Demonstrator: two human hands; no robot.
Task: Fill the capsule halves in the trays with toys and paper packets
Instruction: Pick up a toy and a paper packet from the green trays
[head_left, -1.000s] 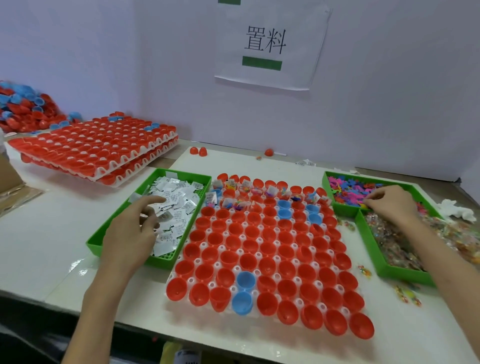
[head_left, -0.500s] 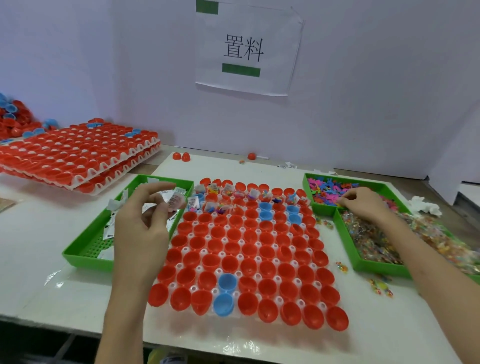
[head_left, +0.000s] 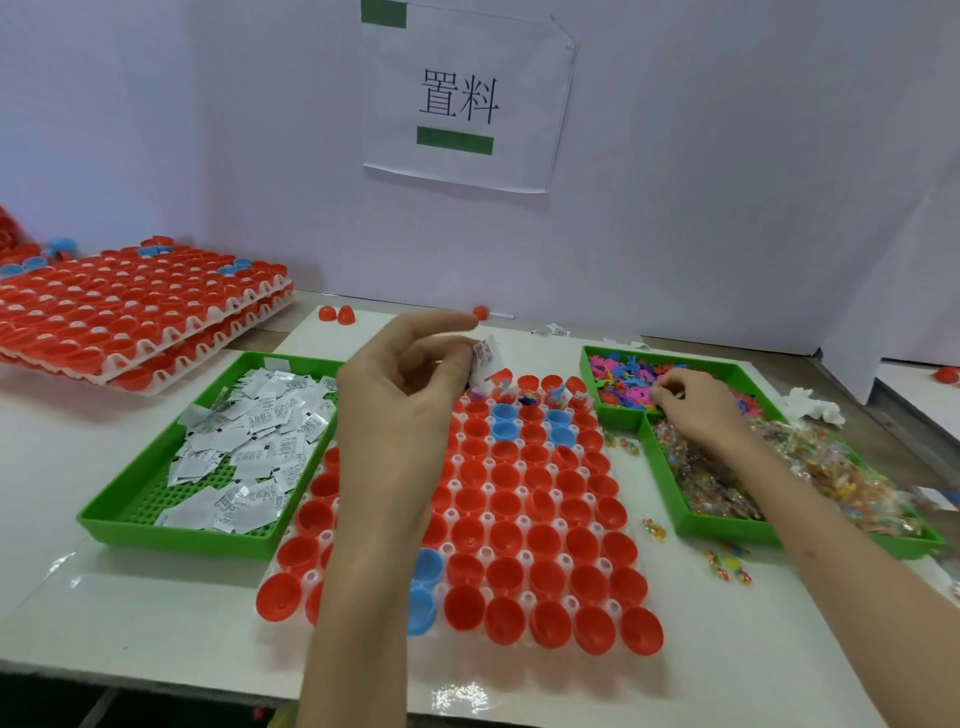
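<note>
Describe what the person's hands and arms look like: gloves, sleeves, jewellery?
Both the left hand and the right hand are bare, with no gloves. The left forearm and right forearm are uncovered up to the frame edge; no sleeve shows. No ring, watch, bracelet or marking is visible on either.

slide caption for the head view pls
The left hand holds a paper packet over the capsule tray while the right hand reaches into the toy bin.
</note>
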